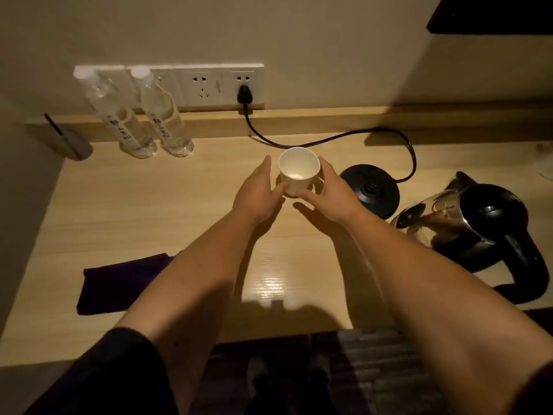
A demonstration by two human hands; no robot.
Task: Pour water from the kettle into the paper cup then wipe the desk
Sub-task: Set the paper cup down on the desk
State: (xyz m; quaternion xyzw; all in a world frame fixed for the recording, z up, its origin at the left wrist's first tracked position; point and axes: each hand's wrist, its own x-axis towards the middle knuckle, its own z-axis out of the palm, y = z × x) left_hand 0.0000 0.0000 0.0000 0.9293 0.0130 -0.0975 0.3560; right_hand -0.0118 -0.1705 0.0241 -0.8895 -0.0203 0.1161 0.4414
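Note:
A white paper cup (298, 168) stands upright on the wooden desk (167, 217), near its middle back. My left hand (256, 193) touches the cup's left side and my right hand (328, 195) cups its right side, thumbs at the front base. A steel kettle (466, 229) with a black lid and handle stands off its base at the right. A dark cloth (119, 283) lies flat at the front left, partly under my left forearm.
The black kettle base (372, 190) sits just right of the cup, its cord (329, 140) running to a wall socket (244, 94). Two clear water bottles (143, 121) stand at the back left beside a small dark holder (73, 145). A side wall bounds the left.

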